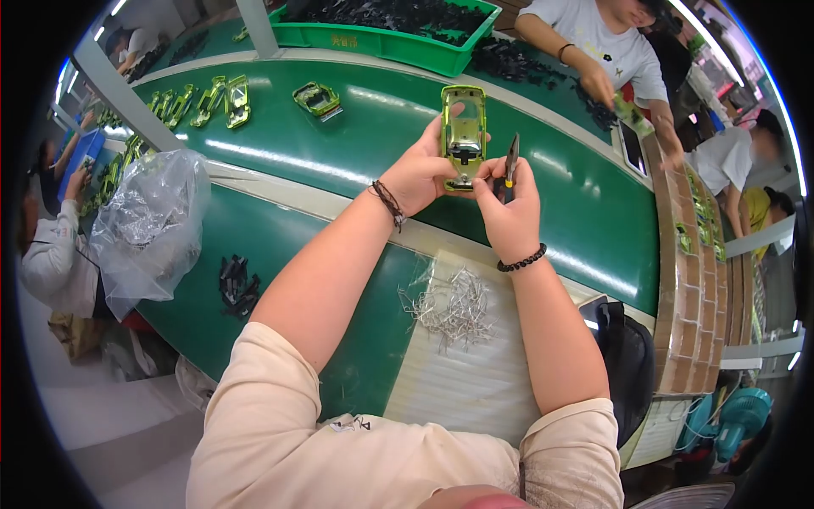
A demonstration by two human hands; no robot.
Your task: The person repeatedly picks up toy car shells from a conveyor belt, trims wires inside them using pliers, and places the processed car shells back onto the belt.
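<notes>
My left hand (417,176) is closed around a green toy car shell (465,131), held upright above the green conveyor surface. The shell has a see-through middle and dark parts near its lower end. In my right hand (515,208) is a pair of pliers (512,161) with dark jaws and yellow-and-black handles, jaws pointing up. My right thumb and fingertips are at the shell's lower right edge. Below my forearms lies a tangled heap of thin silvery wire pieces (454,310) on a white foam sheet (475,390).
Several green shells (237,102) lie on the belt at left, with another shell (318,100) nearer the middle. Small black parts (239,286) and a clear plastic bag (153,225) sit left. A green bin (365,38) stands behind; a co-worker (606,51) works across the belt.
</notes>
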